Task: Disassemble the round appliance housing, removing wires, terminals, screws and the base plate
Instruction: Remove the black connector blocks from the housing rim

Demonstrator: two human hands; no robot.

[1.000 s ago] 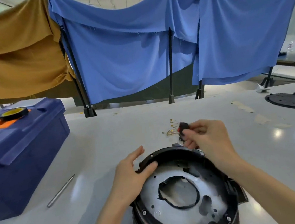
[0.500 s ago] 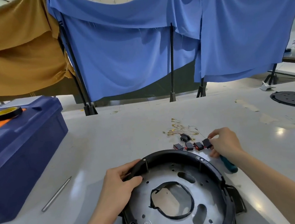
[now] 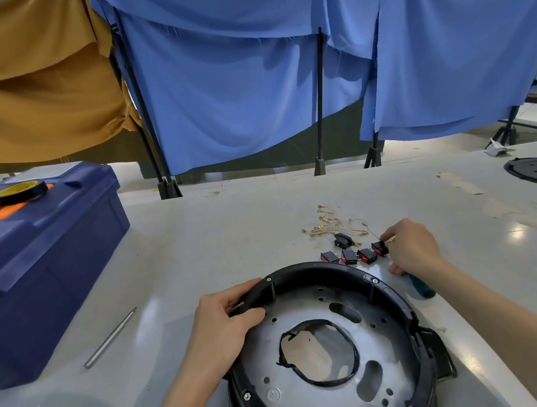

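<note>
The right hand [image 3: 410, 249] is no longer raised over the round housing [image 3: 395, 296] as it was a second ago. It is down on the tabletop just beyond the housing's far rim, and the rocker switch [image 3: 379, 247] it was carrying now sits at the right end of a row of three other switches [image 3: 349, 256]. Thumb and forefinger are still pinched on that switch, so it is placed but not let go. A teal screwdriver handle [image 3: 420, 289] sticks out from under the same hand, apparently tucked in by the lower fingers.

The left hand [image 3: 225, 324] has shifted its hold along the rim. Its fingers now curl over the left side of the rim with the thumb inside, steadying the housing, which lies near the tabletop's near edge with its open side up.

A loose black connector [image 3: 343, 240] and a tangle of wires with brass terminals [image 3: 334, 223] lie just beyond the row, towards the far edge.

I judge the wiring and switch stage to be about done. The metal base plate [image 3: 275, 374] is still seated in the housing, with a black band round its central hole. Rim screws [image 3: 375, 280] are still in place at several points. With the screwdriver already in hand, those screws look like the next job, followed by lifting out the plate.

A blue toolbox [image 3: 38, 256] stands by the left edge.
</note>
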